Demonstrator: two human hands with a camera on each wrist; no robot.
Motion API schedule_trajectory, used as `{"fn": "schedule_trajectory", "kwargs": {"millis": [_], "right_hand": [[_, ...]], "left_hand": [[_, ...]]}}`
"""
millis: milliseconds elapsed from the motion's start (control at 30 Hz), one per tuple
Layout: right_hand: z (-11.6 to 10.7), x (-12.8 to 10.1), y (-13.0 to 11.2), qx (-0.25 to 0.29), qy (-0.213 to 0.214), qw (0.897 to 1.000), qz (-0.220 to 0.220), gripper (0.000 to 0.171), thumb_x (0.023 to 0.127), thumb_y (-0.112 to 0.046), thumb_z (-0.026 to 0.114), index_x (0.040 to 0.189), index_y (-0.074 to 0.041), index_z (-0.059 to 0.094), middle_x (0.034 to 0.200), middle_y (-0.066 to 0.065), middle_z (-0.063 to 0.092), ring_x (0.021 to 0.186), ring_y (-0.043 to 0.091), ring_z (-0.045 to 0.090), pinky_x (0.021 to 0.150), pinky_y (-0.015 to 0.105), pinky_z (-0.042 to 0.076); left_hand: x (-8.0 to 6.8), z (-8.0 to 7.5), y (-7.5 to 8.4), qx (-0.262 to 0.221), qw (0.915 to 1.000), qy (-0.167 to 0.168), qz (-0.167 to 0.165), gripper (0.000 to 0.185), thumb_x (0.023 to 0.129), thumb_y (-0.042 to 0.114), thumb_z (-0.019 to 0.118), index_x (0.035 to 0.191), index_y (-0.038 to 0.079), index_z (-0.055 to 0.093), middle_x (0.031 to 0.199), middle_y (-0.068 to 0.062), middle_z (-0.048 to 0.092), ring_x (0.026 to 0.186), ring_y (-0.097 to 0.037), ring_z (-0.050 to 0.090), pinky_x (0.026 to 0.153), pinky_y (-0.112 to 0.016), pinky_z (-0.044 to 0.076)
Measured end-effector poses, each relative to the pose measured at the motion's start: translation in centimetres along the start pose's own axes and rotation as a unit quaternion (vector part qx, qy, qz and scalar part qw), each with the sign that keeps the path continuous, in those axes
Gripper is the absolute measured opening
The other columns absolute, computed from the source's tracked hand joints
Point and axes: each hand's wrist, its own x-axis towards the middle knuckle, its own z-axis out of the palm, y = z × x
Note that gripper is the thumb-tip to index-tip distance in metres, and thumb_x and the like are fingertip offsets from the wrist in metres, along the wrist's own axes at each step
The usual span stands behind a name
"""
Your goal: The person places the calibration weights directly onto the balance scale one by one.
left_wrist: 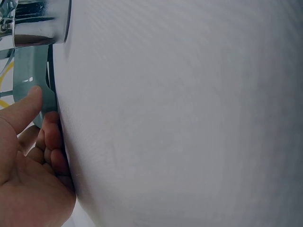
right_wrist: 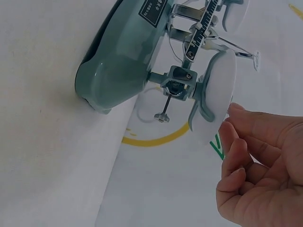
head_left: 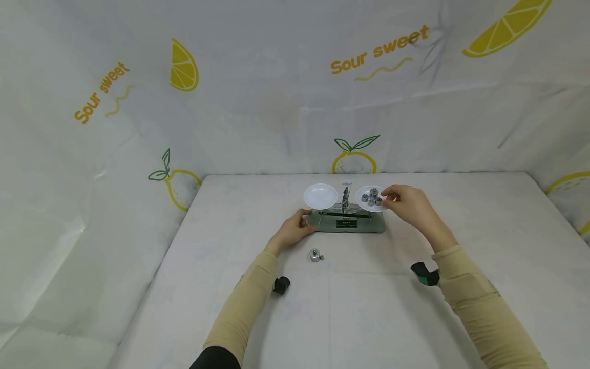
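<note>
A balance scale with a green base stands at the middle of the white table. Its left pan is bare, while the right pan carries several small metal weights. My left hand holds the base's left end: the thumb lies on the green base and the fingers curl at its lower edge. My right hand hovers at the right pan's rim, its fingers loosely bent, with nothing seen in them. One loose weight sits on the table just in front of the scale.
White cloth walls printed with lemons close in the table at the back and on both sides. The table's left edge runs diagonally toward me. The loose metal weight shows large in the left wrist view.
</note>
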Motion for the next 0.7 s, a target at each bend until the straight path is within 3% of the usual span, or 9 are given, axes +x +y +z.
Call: {"fn": "schedule_trajectory", "kwargs": {"millis": [167, 433, 700], "right_hand": [[-0.6, -0.6, 0.0, -0.003, 0.011, 1.000, -0.011, 0.026, 0.088, -0.012, 0.061, 0.109, 0.002, 0.063, 0.097, 0.019, 0.064, 0.091, 0.033, 0.059, 0.074, 0.044, 0.047], [-1.6, -1.6, 0.8, 0.008, 0.027, 1.000, 0.005, 0.030, 0.088, -0.012, 0.061, 0.115, 0.002, 0.060, 0.099, 0.020, 0.063, 0.091, 0.032, 0.058, 0.069, 0.036, 0.044], [-1.1, -2.0, 2.7, 0.029, -0.003, 0.999, 0.041, 0.037, 0.089, -0.015, 0.060, 0.121, 0.002, 0.054, 0.107, 0.023, 0.061, 0.099, 0.037, 0.057, 0.077, 0.046, 0.047]], "left_hand": [[0.0, 0.0, -0.1, 0.000, 1.0000, 0.001, 0.003, 0.052, 0.091, 0.028, 0.060, 0.136, 0.011, 0.041, 0.086, 0.000, 0.050, 0.074, -0.012, 0.045, 0.066, -0.022, 0.038], [-0.1, 0.0, 0.2, 0.003, 1.0000, 0.002, 0.000, 0.052, 0.091, 0.027, 0.060, 0.136, 0.011, 0.041, 0.086, -0.001, 0.049, 0.075, -0.012, 0.045, 0.068, -0.023, 0.038], [-0.1, 0.1, 0.1, 0.009, 1.0000, 0.001, -0.002, 0.052, 0.091, 0.028, 0.059, 0.137, 0.012, 0.040, 0.087, -0.001, 0.049, 0.075, -0.012, 0.045, 0.067, -0.023, 0.037]]}}
